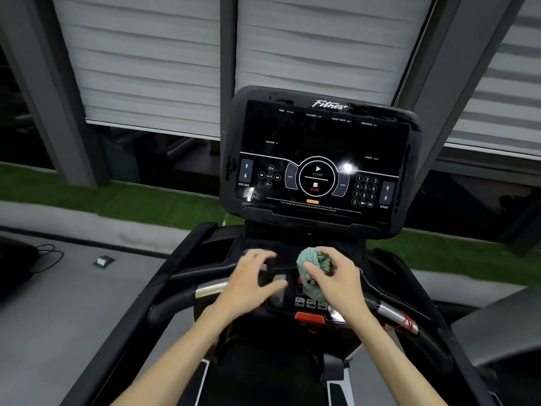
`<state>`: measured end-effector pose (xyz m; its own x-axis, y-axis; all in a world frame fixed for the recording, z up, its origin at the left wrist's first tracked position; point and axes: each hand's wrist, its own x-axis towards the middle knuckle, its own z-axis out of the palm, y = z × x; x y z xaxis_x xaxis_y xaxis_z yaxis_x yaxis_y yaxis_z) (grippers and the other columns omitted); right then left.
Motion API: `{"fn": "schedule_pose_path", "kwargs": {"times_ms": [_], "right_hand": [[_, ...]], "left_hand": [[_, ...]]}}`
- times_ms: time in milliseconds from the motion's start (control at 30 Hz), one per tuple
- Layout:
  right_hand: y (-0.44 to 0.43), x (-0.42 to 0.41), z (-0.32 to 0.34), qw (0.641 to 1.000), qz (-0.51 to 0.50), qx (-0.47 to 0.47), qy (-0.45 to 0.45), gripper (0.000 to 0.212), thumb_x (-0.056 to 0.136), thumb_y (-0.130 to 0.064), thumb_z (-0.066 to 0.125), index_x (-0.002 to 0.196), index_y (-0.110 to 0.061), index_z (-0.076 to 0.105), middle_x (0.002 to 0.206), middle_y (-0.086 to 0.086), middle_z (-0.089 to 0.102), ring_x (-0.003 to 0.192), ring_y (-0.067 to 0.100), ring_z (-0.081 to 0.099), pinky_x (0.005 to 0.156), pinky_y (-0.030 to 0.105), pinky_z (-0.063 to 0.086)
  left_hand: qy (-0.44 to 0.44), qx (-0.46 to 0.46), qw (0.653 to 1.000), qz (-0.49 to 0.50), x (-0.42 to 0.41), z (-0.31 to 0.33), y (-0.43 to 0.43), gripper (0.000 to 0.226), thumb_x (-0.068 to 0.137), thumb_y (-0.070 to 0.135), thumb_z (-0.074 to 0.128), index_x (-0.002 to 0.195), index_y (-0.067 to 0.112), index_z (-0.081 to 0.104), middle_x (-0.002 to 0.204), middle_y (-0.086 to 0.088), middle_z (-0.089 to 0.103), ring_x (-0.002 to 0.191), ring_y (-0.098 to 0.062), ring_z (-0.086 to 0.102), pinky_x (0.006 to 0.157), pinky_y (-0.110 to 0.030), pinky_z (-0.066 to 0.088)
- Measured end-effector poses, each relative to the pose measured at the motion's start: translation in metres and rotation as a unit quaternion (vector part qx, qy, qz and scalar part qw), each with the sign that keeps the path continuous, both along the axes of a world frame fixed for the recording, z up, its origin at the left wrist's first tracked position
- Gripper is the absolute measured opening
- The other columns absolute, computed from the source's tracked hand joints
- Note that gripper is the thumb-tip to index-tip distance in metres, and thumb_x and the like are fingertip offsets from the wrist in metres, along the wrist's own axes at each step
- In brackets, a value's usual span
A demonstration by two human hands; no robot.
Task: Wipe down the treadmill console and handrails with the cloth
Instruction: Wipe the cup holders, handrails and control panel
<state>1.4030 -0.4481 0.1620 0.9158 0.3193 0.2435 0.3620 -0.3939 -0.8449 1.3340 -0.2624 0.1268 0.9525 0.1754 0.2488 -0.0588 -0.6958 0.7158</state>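
One nubby cloth [311,260] wad gripped by right hand [339,281]; left hand [248,284] fingers [259,254] spread.

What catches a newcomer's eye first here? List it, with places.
The big black console screen stands at the centre. Below it, the right hand grips a balled green cloth on the lower control panel, the left hand spread beside it.

Window wall: pale slatted blinds [140,68] lowered partway between grey frame posts [228,39]; glass below [164,150] dark. Green turf strip [87,191] along the sill. Grey floor [58,303] at left carries a black cable [49,256] and a small box [103,261].
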Motion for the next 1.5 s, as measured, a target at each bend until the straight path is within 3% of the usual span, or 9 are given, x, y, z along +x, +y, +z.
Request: {"fn": "schedule_pose_path", "kwargs": {"times_ms": [133, 200, 267, 467, 700, 867, 1133, 1367, 1500], "right_hand": [[0.019, 0.004, -0.013, 0.968, 0.042, -0.139, -0.206, 0.034, 0.082, -0.018, 0.074, 0.114, -0.015, 0.063, 0.101, 0.0, 0.063, 0.093, 0.018, 0.06, 0.079, 0.026, 0.048], [0.034, 0.003, -0.028, 0.934, 0.069, -0.198, -0.29, 0.029, 0.081, -0.013, 0.074, 0.108, -0.01, 0.064, 0.101, 0.005, 0.055, 0.089, 0.022, 0.056, 0.065, 0.027, 0.047], [0.043, 0.0, -0.044, 0.911, 0.061, -0.244, -0.328, 0.03, 0.082, -0.009, 0.073, 0.109, -0.008, 0.061, 0.105, 0.007, 0.05, 0.089, 0.022, 0.051, 0.058, 0.027, 0.048], [0.02, -0.04, -0.087, 0.859, 0.141, -0.33, -0.365, 0.066, 0.066, -0.001, 0.079, 0.128, -0.005, 0.057, 0.115, 0.01, 0.054, 0.093, 0.023, 0.052, 0.076, 0.031, 0.055], [0.05, -0.003, -0.047, 0.892, 0.067, -0.304, -0.327, 0.051, 0.072, 0.002, 0.073, 0.12, -0.009, 0.058, 0.106, 0.011, 0.046, 0.088, 0.023, 0.046, 0.06, 0.026, 0.049], [0.031, -0.041, -0.078, 0.877, 0.119, -0.333, -0.326, 0.07, 0.06, 0.001, 0.08, 0.126, -0.005, 0.058, 0.112, 0.016, 0.05, 0.092, 0.027, 0.051, 0.07, 0.032, 0.055], [0.028, -0.05, -0.082, 0.866, 0.145, -0.338, -0.338, 0.064, 0.06, 0.003, 0.08, 0.121, -0.008, 0.062, 0.112, 0.013, 0.053, 0.094, 0.026, 0.055, 0.071, 0.032, 0.057], [-0.04, -0.039, -0.098, 0.875, 0.09, -0.351, -0.321, 0.061, 0.061, 0.011, 0.076, 0.119, -0.006, 0.065, 0.116, 0.016, 0.052, 0.103, 0.033, 0.052, 0.072, 0.034, 0.058], [0.005, -0.052, -0.1, 0.882, 0.082, -0.338, -0.317, 0.055, 0.065, 0.006, 0.075, 0.118, -0.007, 0.065, 0.116, 0.02, 0.054, 0.102, 0.036, 0.051, 0.076, 0.041, 0.056]], "left_hand": [[0.105, 0.225, 0.969, 0.017, -0.001, -0.028, 0.021, 0.117, 0.073, 0.074, 0.054, 0.154, 0.012, -0.004, 0.163, -0.004, -0.004, 0.15, -0.022, -0.001, 0.12, -0.039, 0.004], [0.172, 0.296, 0.94, 0.001, -0.002, -0.044, 0.02, 0.126, 0.067, 0.081, 0.048, 0.146, 0.017, -0.027, 0.16, -0.004, -0.022, 0.149, -0.026, -0.01, 0.119, -0.048, -0.001], [0.18, 0.321, 0.93, 0.006, -0.002, -0.055, 0.017, 0.124, 0.07, 0.081, 0.051, 0.141, 0.021, -0.032, 0.161, -0.005, -0.019, 0.149, -0.028, -0.007, 0.118, -0.052, 0.002], [0.159, 0.33, 0.93, 0.037, 0.0, -0.067, 0.012, 0.124, 0.068, 0.08, 0.059, 0.152, 0.028, -0.017, 0.162, -0.005, -0.004, 0.149, -0.03, -0.001, 0.117, -0.053, 0.002], [0.173, 0.34, 0.923, 0.042, 0.0, -0.062, 0.01, 0.126, 0.067, 0.078, 0.063, 0.154, 0.022, -0.009, 0.16, -0.007, 0.004, 0.148, -0.033, 0.003, 0.118, -0.054, 0.004], [0.172, 0.326, 0.929, 0.037, 0.0, -0.064, 0.011, 0.125, 0.065, 0.074, 0.068, 0.154, 0.026, -0.007, 0.159, -0.005, 0.011, 0.147, -0.031, 0.007, 0.118, -0.055, 0.006], [0.129, 0.329, 0.934, 0.063, 0.0, -0.067, 0.012, 0.124, 0.061, 0.076, 0.067, 0.154, 0.026, 0.002, 0.147, -0.003, 0.029, 0.137, -0.026, 0.027, 0.116, -0.05, 0.015], [0.096, 0.35, 0.929, 0.078, 0.002, -0.08, 0.012, 0.127, 0.05, 0.096, 0.033, 0.151, 0.023, 0.015, 0.134, -0.008, 0.043, 0.12, -0.031, 0.044, 0.107, -0.055, 0.029], [0.071, 0.339, 0.934, 0.082, 0.002, -0.084, 0.012, 0.121, 0.054, 0.093, 0.037, 0.15, 0.022, 0.02, 0.13, -0.01, 0.047, 0.116, -0.034, 0.047, 0.103, -0.057, 0.033]]}}
